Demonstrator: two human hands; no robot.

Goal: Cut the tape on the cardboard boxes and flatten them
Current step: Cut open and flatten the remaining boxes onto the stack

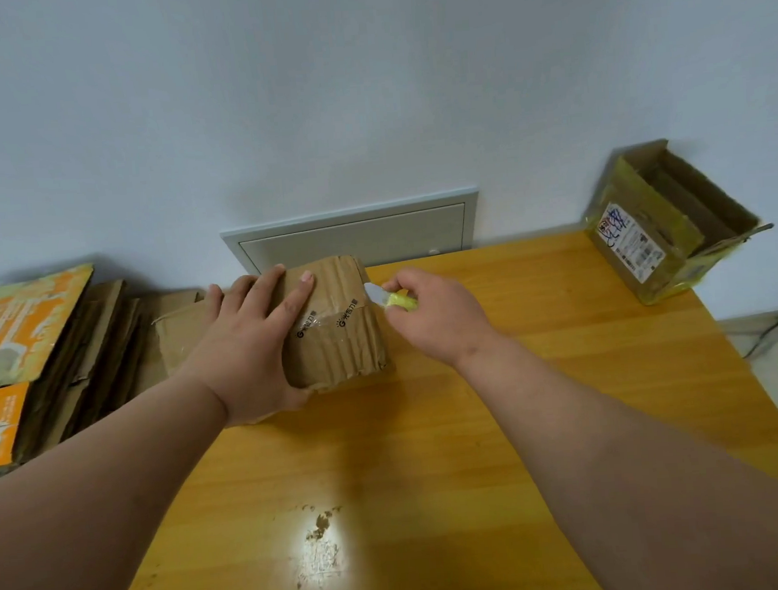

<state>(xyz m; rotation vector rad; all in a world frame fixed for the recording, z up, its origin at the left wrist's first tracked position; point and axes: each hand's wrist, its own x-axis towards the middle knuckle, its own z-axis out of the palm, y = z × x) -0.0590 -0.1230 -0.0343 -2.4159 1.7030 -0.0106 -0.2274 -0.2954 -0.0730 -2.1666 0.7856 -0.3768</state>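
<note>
Small taped cardboard box (334,326) at table centre, toward 12 o'clock; clear printed tape (329,324) across its top looks uncut. Left hand (252,345) grips the box from 9 o'clock, fingers spread over top. Right hand (439,314) at 3 o'clock is clenched round a yellow-handled cutter (389,297), blade at the box's edge. Flattened cardboard stack (46,360) at 9 o'clock: done. Opened, yellow-taped box (668,233) at 2 o'clock, unflattened. Wooden table (481,449).
</note>
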